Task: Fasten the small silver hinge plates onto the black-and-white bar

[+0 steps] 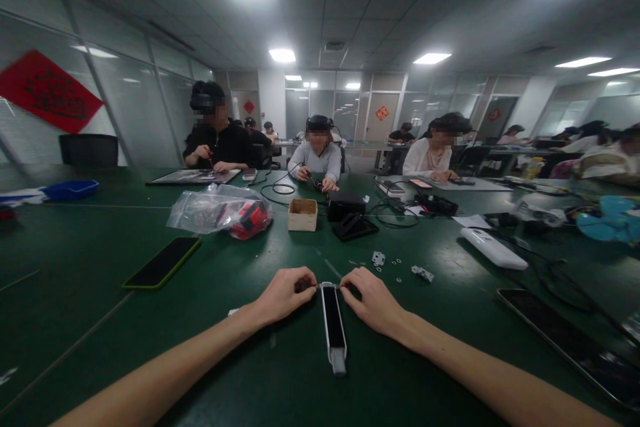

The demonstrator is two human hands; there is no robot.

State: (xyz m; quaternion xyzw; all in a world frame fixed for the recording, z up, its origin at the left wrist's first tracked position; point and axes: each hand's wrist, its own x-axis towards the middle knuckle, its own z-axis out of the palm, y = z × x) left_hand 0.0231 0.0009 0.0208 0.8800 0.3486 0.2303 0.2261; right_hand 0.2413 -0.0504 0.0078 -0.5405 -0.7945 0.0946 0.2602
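A narrow device with a white frame and a black face (334, 320) lies on the green table, its grey end toward me. My left hand (290, 290) is at the left of its far end, thumb and fingertips pinched together. On the other side of that end my right hand (370, 297) is pinched in the same way. What the fingertips hold is too small to make out. Beyond my right hand lie a small metal plate (379, 258), several little rings and another metal part (423, 273).
A phone with a green edge (163, 263) lies at left, a dark phone (565, 340) at right. Farther off are a plastic bag (220, 210), a small open box (303, 215), a black box (346, 204), a white device (493, 249) and cables. People sit across the table.
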